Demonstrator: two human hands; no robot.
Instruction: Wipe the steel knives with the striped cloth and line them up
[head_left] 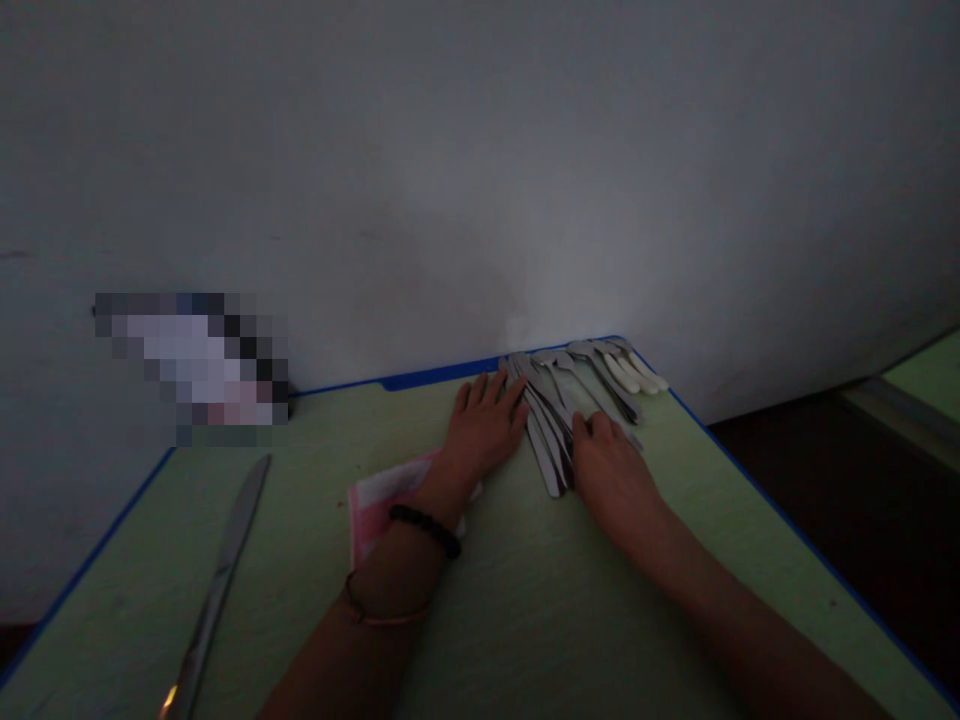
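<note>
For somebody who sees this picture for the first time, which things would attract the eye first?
Probably the two bare hands, left with fingers spread and right with fingers curled, at the row of cutlery near the far right corner of the green table. Next, perhaps, the large knife lying apart at left, and the pink-and-white cloth partly hidden by the left wrist.

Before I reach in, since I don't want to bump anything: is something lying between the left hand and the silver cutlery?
Nothing visible lies between them: the left hand is right at the left side of the silver cutlery. The pink-and-white cloth lies by the wrist, and the lone knife farther left.
</note>
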